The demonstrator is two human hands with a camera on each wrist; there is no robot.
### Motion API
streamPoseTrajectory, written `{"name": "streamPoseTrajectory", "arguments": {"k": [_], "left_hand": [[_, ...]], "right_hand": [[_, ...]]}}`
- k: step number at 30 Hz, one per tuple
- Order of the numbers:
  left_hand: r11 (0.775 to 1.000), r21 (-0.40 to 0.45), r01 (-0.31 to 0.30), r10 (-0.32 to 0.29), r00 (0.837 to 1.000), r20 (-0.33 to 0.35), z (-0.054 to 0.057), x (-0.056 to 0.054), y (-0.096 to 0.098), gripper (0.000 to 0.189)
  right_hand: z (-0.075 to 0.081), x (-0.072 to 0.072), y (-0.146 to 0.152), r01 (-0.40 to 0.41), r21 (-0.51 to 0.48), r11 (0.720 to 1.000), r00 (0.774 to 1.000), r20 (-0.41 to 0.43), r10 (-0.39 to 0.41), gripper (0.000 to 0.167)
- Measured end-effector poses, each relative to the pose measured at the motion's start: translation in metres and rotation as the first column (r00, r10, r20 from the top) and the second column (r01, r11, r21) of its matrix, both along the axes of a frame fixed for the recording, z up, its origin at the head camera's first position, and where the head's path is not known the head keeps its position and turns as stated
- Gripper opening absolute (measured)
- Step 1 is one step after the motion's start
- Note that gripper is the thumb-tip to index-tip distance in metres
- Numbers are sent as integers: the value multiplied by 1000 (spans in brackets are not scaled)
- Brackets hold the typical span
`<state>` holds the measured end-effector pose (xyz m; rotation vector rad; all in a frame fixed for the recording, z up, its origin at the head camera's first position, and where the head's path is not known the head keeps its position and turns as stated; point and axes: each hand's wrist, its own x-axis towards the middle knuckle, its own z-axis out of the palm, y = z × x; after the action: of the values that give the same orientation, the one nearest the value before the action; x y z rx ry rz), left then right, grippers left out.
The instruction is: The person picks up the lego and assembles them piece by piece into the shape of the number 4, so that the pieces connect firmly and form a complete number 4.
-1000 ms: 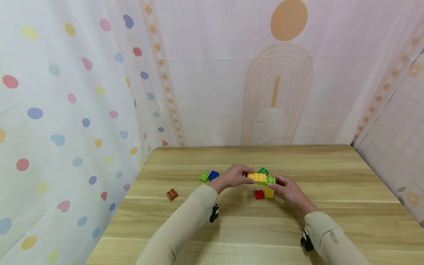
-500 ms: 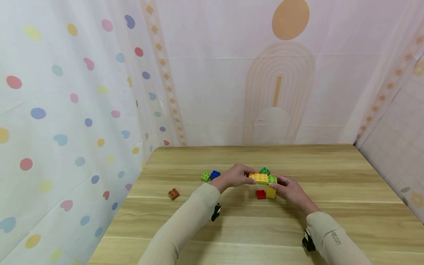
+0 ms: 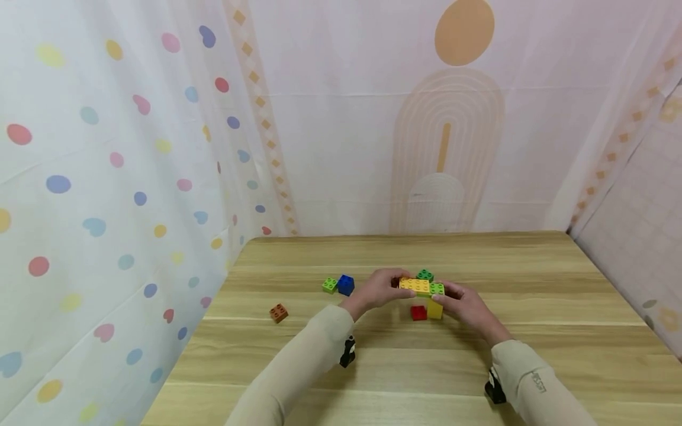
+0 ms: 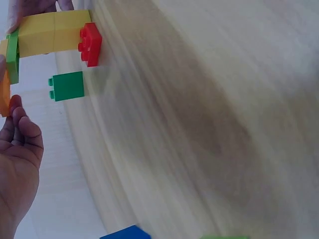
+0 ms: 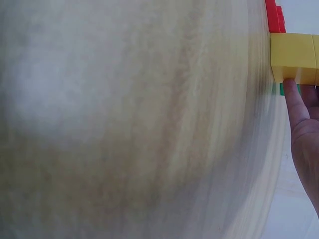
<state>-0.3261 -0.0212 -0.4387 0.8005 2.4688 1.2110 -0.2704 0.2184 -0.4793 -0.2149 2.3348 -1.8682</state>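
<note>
In the head view a small tower of toy building bricks stands between both hands. Its base is a yellow column [image 3: 434, 309], made of two yellow blocks [image 4: 55, 32] in the left wrist view. A light green brick [image 3: 437, 288] tops the column and reaches left, with an orange-yellow brick [image 3: 414, 286] on its overhanging part. My left hand [image 3: 379, 288] pinches the orange-yellow brick at its left end. My right hand [image 3: 469, 306] holds the column's right side, thumb by the light green brick; a finger [image 5: 295, 102] lies along the yellow block.
A red brick [image 3: 418, 313] lies just left of the column, and a dark green brick [image 3: 424, 275] behind it. Farther left on the wooden table [image 3: 405, 378] are a blue brick [image 3: 346, 285], a small light green brick [image 3: 330, 285] and a brown-orange brick [image 3: 278, 313].
My left wrist and the back of that hand have dropped slightly toward me, uncovering more of the blue brick. Both hands keep their hold, and the tower stays in place.
</note>
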Motion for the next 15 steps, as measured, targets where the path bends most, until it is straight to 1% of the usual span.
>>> {"name": "streamPoseTrajectory", "arguments": {"k": [3,8,11,15], "left_hand": [[1000,14,-12,12,1000,15,-2,0,0,35],[1000,12,-13,13,1000,26,2,-2,0,35],[1000,-12,-10,10,1000,20,4,-3,1,36],[999,-36,-7,7,1000,13,5,-4,2,36]], "right_hand": [[0,0,-1,-4,6,1000,1000,4,4,58],[3,-1,-1,-1,30,1000,1000,7,1,58],[7,0,-1,-5,48,999,1000,3,5,57],[11,0,-2,-10,104,994,1000,1,10,53]]}}
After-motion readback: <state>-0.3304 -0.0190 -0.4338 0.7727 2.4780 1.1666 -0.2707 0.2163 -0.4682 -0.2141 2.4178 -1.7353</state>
